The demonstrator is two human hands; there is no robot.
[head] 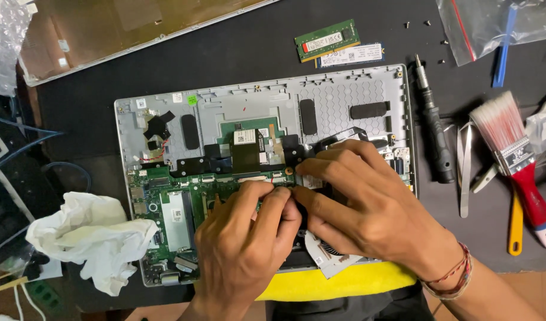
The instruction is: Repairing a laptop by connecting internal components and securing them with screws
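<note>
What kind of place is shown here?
Probably an electronics repair bench: an opened laptop lies under both hands, with a screwdriver, loose memory modules and a dusting brush beside it.

Opened silver laptop base flat on dark mat, green motherboard exposed at left.

On the dark counter, a crumpled white cloth lies at the left. Two memory modules, one green and one blue-edged, lie side by side at the top. At the right are a black screwdriver, a red-handled brush, metal tweezers, a yellow tool and a clear plastic bag.
</note>
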